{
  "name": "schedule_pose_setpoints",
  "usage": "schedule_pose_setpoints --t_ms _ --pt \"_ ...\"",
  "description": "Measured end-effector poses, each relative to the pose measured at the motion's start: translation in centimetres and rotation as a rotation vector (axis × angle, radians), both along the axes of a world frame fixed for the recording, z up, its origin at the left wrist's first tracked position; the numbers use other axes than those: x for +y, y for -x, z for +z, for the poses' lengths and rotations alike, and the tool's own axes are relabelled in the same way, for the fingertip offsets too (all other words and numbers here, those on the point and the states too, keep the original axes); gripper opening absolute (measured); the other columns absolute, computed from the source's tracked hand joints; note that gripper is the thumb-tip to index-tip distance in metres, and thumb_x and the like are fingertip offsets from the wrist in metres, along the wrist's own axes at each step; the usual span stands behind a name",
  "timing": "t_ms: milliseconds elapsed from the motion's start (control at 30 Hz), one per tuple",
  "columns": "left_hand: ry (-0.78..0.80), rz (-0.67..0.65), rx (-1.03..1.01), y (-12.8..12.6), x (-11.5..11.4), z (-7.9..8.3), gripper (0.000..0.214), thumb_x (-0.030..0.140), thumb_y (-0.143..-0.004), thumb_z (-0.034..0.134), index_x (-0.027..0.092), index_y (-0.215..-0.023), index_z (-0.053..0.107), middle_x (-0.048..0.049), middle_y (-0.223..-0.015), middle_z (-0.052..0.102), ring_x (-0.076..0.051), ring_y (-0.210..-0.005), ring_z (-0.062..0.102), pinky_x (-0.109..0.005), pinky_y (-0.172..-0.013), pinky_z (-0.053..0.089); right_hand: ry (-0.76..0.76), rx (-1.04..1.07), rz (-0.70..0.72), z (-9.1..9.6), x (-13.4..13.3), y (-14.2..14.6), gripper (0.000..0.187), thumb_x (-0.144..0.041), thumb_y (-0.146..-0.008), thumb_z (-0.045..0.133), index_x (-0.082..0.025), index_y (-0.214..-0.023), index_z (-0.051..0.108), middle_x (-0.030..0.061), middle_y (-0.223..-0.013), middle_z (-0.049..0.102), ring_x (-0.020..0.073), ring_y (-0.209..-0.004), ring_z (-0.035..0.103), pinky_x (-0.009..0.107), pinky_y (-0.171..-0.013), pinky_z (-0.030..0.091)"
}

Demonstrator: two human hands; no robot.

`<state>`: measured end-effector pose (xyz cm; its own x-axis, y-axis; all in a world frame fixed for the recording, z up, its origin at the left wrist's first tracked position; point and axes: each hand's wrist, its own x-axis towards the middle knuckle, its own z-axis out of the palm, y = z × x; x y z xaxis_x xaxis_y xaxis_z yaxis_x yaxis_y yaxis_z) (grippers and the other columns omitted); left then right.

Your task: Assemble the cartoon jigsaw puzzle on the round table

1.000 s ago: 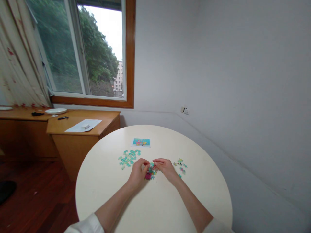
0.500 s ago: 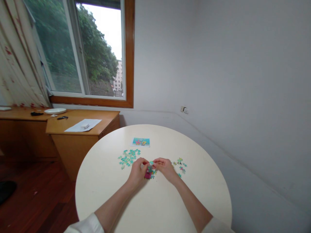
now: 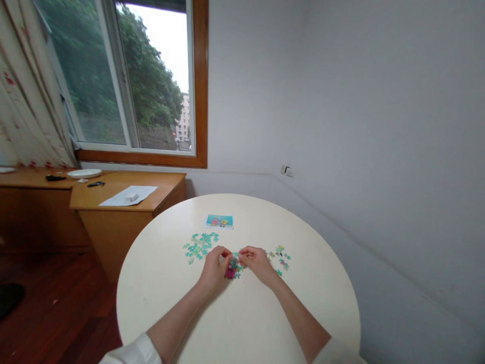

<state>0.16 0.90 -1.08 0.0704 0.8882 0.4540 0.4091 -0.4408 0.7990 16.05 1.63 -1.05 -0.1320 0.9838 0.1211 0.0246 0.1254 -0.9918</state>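
Note:
Both my hands meet at the middle of a round white table (image 3: 242, 323). My left hand (image 3: 215, 266) has its fingers curled and pinched on a small joined cluster of puzzle pieces (image 3: 232, 269), pink and teal. My right hand (image 3: 258, 261) pinches the same cluster from the right side. A loose heap of teal puzzle pieces (image 3: 199, 244) lies left of my hands. A smaller scatter of mixed-colour pieces (image 3: 281, 254) lies to the right. A small picture card (image 3: 219, 221) lies farther back on the table.
A wooden desk (image 3: 125, 207) stands left of the table under a window, with a sheet of paper (image 3: 127, 196) and a white plate (image 3: 84, 173) on it. Grey walls meet in a corner behind and right. Dark wooden floor shows at the left.
Both hands stay pinched on the cluster with only small finger shifts. The view has drifted slightly to the right.

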Motion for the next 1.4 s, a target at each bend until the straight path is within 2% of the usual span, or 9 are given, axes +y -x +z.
schedule_pose_setpoints --t_ms 333,500,633,767,900,967,1100,1233,1400 --pt "0.032 -0.001 0.003 -0.1 -0.3 0.5 0.011 0.012 -0.072 0.053 0.017 -0.064 0.059 -0.0043 -0.068 0.063 -0.017 -0.069 0.057 -0.033 -0.069 0.044 -0.018 0.027 0.051 0.2 -0.4 0.0 0.046 -0.050 -0.060 0.073 -0.016 -0.090 0.067 0.0042 -0.070 0.067 0.0162 -0.068 0.064 0.033 -0.072 0.049" --pt "0.054 0.001 -0.012 -0.1 -0.3 0.3 0.010 0.014 -0.072 0.054 0.017 -0.063 0.059 -0.0040 -0.067 0.062 -0.016 -0.068 0.057 -0.033 -0.069 0.045 -0.023 0.012 0.061 0.1 -0.4 0.1 0.047 -0.044 -0.053 0.079 -0.016 -0.089 0.068 0.0064 -0.079 0.069 0.0175 -0.075 0.064 0.035 -0.076 0.050" --pt "0.051 -0.007 -0.001 -0.1 -0.2 0.0 0.010 0.013 -0.073 0.054 0.016 -0.065 0.061 -0.0045 -0.069 0.063 -0.017 -0.070 0.058 -0.033 -0.071 0.045 -0.015 0.020 0.062 -0.1 -0.2 0.2 0.045 -0.041 -0.052 0.079 -0.015 -0.088 0.068 0.0061 -0.079 0.069 0.0168 -0.075 0.063 0.035 -0.076 0.050" --pt "0.045 -0.013 0.039 0.0 0.2 -0.4 0.013 0.011 -0.075 0.052 0.015 -0.073 0.065 -0.0069 -0.075 0.065 -0.019 -0.075 0.059 -0.036 -0.075 0.045 -0.045 -0.021 -0.012 -0.6 0.3 -0.1 0.039 -0.038 -0.054 0.078 -0.015 -0.084 0.069 0.0056 -0.076 0.068 0.0165 -0.073 0.062 0.033 -0.074 0.050" --pt "0.049 -0.018 0.067 0.2 0.5 -1.1 0.018 0.009 -0.074 0.051 0.014 -0.078 0.068 -0.0086 -0.079 0.065 -0.020 -0.079 0.060 -0.037 -0.077 0.045 -0.110 -0.163 -0.161 -1.3 0.9 -0.8 0.034 -0.039 -0.056 0.075 -0.016 -0.080 0.069 0.0057 -0.073 0.068 0.0182 -0.070 0.061 0.035 -0.071 0.050" --pt "0.046 -0.024 0.098 0.2 0.6 -1.5 0.020 0.009 -0.073 0.050 0.013 -0.078 0.069 -0.0093 -0.081 0.065 -0.020 -0.081 0.060 -0.037 -0.079 0.045 -0.150 -0.242 -0.207 -1.5 1.0 -1.1 0.030 -0.038 -0.059 0.073 -0.016 -0.079 0.070 0.0070 -0.075 0.069 0.0197 -0.071 0.062 0.037 -0.072 0.049" --pt "0.057 -0.030 0.229 0.3 0.6 -1.7 0.025 0.007 -0.072 0.048 0.014 -0.080 0.070 -0.0092 -0.086 0.066 -0.021 -0.086 0.059 -0.036 -0.084 0.043 -0.207 -0.332 -0.205 -1.6 1.1 -1.3 0.020 -0.031 -0.063 0.070 -0.018 -0.079 0.070 0.0070 -0.077 0.070 0.0207 -0.071 0.062 0.038 -0.075 0.049" --pt "0.084 -0.051 0.369 0.3 0.3 -1.2 0.031 0.004 -0.073 0.045 0.016 -0.086 0.071 -0.0083 -0.093 0.066 -0.021 -0.091 0.057 -0.035 -0.086 0.040 -0.268 -0.419 -0.237 -1.9 1.2 -1.2 0.015 -0.023 -0.065 0.067 -0.018 -0.080 0.069 0.0063 -0.080 0.069 0.0195 -0.074 0.061 0.036 -0.077 0.047" --pt "0.082 -0.086 0.474 0.2 -0.4 -0.5 0.037 0.003 -0.071 0.043 0.019 -0.092 0.070 -0.0087 -0.107 0.066 -0.024 -0.101 0.055 -0.039 -0.089 0.034 -0.283 -0.466 -0.224 -2.4 1.4 -1.2 0.016 -0.018 -0.066 0.064 -0.017 -0.082 0.068 0.0057 -0.081 0.067 0.0189 -0.075 0.061 0.036 -0.079 0.046"
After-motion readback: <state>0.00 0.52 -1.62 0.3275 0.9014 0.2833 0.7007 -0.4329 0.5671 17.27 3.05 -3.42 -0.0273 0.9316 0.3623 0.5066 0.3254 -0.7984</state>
